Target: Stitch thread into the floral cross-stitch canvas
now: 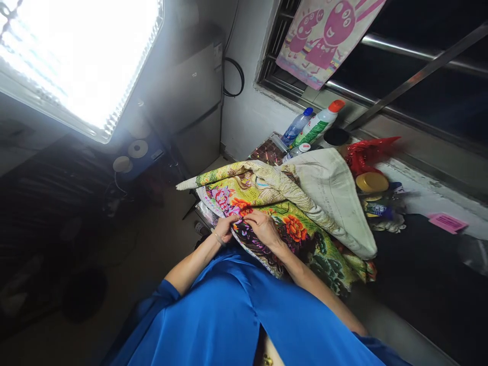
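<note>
A large embroidered cloth (267,198) with orange and pink flowers on green and yellow lies in folds before me. Its pale plain border (331,198) is turned over towards the right. My left hand (225,229) is closed on the near edge of this cloth, thumb on top, with a bracelet at the wrist. Close beside it, my right hand (263,227) is in a pinch against the embroidered surface, by the dark purple part below an orange flower. Whatever sits between its fingertips is too small to make out. The two hands' fingertips nearly meet.
Behind the cloth stand a blue-capped bottle (297,127), an orange-capped bottle (318,122) and a small white-capped bottle (299,151). A red plastic bag (368,152) and yellow-lidded jar (371,182) lie right, along the window sill. A bright lamp (76,56) hangs upper left.
</note>
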Action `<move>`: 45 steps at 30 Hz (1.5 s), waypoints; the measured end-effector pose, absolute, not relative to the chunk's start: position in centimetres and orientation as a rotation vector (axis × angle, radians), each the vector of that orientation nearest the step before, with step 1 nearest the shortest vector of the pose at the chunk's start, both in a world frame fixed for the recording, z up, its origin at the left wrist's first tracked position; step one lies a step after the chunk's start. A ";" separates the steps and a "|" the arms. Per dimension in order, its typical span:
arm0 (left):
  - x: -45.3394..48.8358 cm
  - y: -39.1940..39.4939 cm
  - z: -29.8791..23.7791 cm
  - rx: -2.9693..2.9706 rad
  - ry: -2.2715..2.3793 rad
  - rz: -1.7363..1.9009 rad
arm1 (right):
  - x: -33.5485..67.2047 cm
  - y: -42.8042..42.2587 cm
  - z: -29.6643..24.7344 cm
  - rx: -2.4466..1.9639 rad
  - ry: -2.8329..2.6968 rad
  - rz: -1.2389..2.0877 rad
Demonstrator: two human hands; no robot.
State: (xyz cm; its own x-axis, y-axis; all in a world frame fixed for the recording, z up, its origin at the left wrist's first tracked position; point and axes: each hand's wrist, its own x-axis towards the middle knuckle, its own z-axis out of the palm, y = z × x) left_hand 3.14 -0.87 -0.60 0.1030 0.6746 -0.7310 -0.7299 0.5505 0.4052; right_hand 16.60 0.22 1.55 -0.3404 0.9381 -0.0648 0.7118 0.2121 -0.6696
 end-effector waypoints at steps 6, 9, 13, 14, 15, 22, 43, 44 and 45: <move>3.2 -0.9 -0.3 -0.056 1.026 1.082 | 16.6 0.5 1.8 -1.531 -2.194 0.879; 3.2 -1.0 -0.4 -0.049 1.028 1.067 | 16.6 0.4 1.7 -1.528 -2.129 0.893; 3.2 -0.9 -0.9 -0.040 1.036 1.025 | 16.5 0.2 1.6 -1.530 -2.054 0.917; 3.2 -0.9 -1.0 -0.040 1.034 1.019 | 16.5 0.2 1.6 -1.528 -2.040 0.921; 3.1 -0.9 -1.1 -0.041 1.032 1.014 | 16.5 0.2 1.5 -1.524 -2.028 0.923; 3.2 -0.9 -1.0 -0.058 1.009 1.046 | 16.6 0.1 1.0 -1.437 -1.984 0.924; 3.1 -0.9 -1.3 -0.055 1.021 1.006 | 16.4 0.0 0.8 -1.418 -1.949 0.920; 3.1 -0.9 -1.2 -0.057 1.020 1.007 | 16.4 0.0 0.8 -1.418 -1.953 0.916; 3.1 -0.9 -1.2 -0.058 1.017 1.009 | 16.4 0.0 0.9 -1.419 -1.956 0.913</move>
